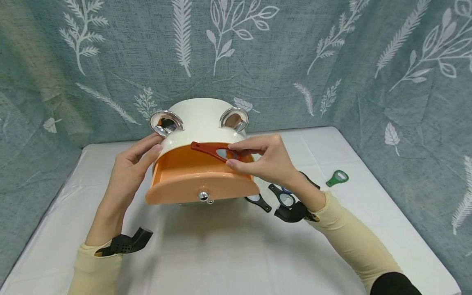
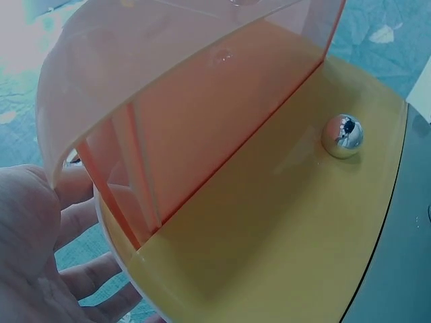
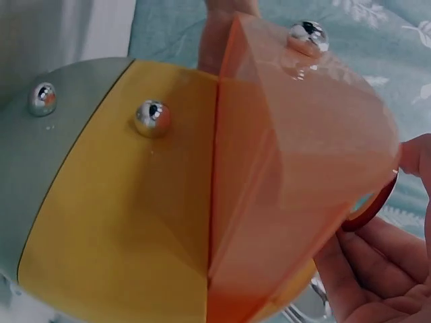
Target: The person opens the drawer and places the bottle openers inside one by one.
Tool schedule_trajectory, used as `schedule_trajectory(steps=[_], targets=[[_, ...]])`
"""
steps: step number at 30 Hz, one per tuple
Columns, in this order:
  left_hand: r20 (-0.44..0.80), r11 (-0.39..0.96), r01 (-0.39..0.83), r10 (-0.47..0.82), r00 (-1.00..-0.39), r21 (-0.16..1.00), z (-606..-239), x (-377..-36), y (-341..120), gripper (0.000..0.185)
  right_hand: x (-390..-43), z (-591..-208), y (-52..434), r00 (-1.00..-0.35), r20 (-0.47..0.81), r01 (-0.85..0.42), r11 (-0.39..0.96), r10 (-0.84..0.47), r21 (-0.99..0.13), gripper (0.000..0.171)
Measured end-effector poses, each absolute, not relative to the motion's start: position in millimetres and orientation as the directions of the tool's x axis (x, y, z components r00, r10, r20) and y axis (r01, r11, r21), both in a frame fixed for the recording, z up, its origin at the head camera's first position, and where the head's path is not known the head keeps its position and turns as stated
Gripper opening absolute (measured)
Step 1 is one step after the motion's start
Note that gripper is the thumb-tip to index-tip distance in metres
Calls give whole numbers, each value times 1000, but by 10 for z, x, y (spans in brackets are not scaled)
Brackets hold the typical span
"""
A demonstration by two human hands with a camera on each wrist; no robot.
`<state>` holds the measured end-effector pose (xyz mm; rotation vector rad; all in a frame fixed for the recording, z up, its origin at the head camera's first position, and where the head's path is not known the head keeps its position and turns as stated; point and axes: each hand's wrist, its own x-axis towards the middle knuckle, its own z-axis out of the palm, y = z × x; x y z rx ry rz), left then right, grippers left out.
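A round cream box (image 1: pixel 200 119) with two chrome ear-shaped handles stands on the white table (image 1: pixel 221 254). Its orange drawer (image 1: pixel 200 180) is pulled out, with a chrome knob (image 1: pixel 203 196) on the front. My right hand (image 1: pixel 263 159) pinches a red bottle opener (image 1: pixel 212 150) over the drawer's opening. My left hand (image 1: pixel 134 164) rests with straight fingers against the box's left side. The left wrist view shows the drawer front (image 2: pixel 269 229), its knob (image 2: pixel 342 136) and my fingers (image 2: pixel 40 256). The right wrist view shows the drawer (image 3: pixel 283 175) and the red opener's end (image 3: pixel 374 205).
Other bottle openers lie on the table to the right of the box: a black one (image 1: pixel 259 201), another black one (image 1: pixel 282 197) by my right wrist, and a green one (image 1: pixel 337 178) farther right. A leaf-patterned teal cloth (image 1: pixel 332 61) hangs behind and at both sides.
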<state>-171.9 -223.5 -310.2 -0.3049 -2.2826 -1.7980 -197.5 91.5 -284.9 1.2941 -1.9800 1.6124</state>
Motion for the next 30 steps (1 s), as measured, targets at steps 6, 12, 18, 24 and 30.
schedule_trajectory(steps=[6,12,18,24,30], targets=[[294,237,292,27,-956,927,-3096,-1722,-2229,44,-1970,-2851,890,-552,689,-791,36,-470,-610,27],[306,229,302,21,-952,925,-3104,-1720,-2235,43,-1956,-2833,946,-554,662,-798,94,-505,-596,32],[309,229,307,29,-951,924,-3105,-1727,-2218,42,-1925,-2852,1107,-551,685,-788,26,-476,-615,27],[301,234,299,28,-953,925,-3102,-1736,-2207,43,-1870,-2839,1321,-588,695,-755,-27,-413,-655,22],[297,242,294,23,-954,925,-3099,-1736,-2219,42,-1836,-2899,1499,-653,683,-723,1,-327,-690,19]])
